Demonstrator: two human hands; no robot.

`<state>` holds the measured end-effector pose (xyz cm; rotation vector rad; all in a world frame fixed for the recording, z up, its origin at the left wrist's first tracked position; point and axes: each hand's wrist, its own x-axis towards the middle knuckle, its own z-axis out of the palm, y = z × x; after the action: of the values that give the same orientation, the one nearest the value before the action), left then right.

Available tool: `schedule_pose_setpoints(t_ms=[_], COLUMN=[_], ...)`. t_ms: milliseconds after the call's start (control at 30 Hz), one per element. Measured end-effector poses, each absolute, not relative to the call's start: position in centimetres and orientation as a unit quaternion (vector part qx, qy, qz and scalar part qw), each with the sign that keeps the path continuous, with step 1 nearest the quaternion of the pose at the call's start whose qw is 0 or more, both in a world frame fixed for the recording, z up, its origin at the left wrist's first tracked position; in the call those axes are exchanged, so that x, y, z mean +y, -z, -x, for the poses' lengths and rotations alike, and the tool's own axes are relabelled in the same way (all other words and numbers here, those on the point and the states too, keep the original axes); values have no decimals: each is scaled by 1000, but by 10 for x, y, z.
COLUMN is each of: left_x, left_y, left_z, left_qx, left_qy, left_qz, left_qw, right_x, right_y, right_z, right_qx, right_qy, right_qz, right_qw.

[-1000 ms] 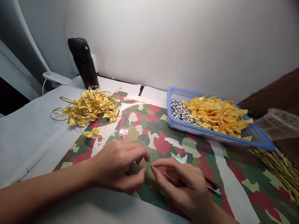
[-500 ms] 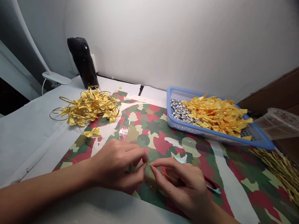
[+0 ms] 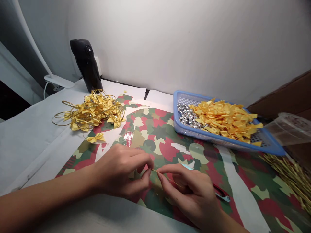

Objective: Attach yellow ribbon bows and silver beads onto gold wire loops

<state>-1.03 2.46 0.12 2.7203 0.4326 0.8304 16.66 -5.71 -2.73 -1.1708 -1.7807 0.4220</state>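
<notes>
My left hand [image 3: 123, 174] and my right hand [image 3: 189, 191] meet low over a red, green and cream patterned sheet [image 3: 170, 142]. Both pinch a thin gold wire [image 3: 155, 171] that runs between their fingertips. The rest of the wire is hidden under my right palm. A pile of yellow bows on gold wire loops [image 3: 92, 111] lies at the far left. A blue tray [image 3: 267, 147] at the right holds loose yellow bows [image 3: 225, 119] and silver beads [image 3: 186, 115].
A black device [image 3: 86, 63] stands against the wall, beside a white lamp base [image 3: 59, 81]. Gold wire strands [image 3: 291, 174] lie bundled at the right edge, below a clear plastic cup [image 3: 289, 127]. A light blue tool [image 3: 222, 195] pokes out from under my right hand.
My left fingers have curled in slightly on the wire. Both hands have stayed almost in place.
</notes>
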Motion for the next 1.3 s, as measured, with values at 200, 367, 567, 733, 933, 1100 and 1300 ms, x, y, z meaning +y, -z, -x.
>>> schedule_pose_setpoints(t_ms=[200, 367, 567, 733, 933, 1100, 1300], left_x=[25, 24, 26, 27, 28, 32, 38], left_y=[0, -2, -4, -3, -1, 2, -1], left_z=[11, 11, 13, 12, 10, 15, 17], left_qx=[155, 161, 158, 131, 129, 146, 175], left_qy=[-286, -285, -234, -193, -211, -237, -241], left_qz=[-935, -931, -942, -960, -963, -952, -937], left_qw=[144, 164, 182, 153, 104, 130, 181], right_x=[-58, -58, -59, -58, -61, -61, -61], right_y=[26, 25, 28, 30, 28, 28, 29], right_z=[-166, -166, -169, -168, -167, -167, -170], right_qx=[-725, -729, -733, -737, -734, -737, -729], right_qy=[-166, -162, -170, -173, -194, -209, -206], right_qz=[476, 473, 469, 464, 459, 449, 465], right_qw=[468, 467, 462, 460, 460, 461, 458])
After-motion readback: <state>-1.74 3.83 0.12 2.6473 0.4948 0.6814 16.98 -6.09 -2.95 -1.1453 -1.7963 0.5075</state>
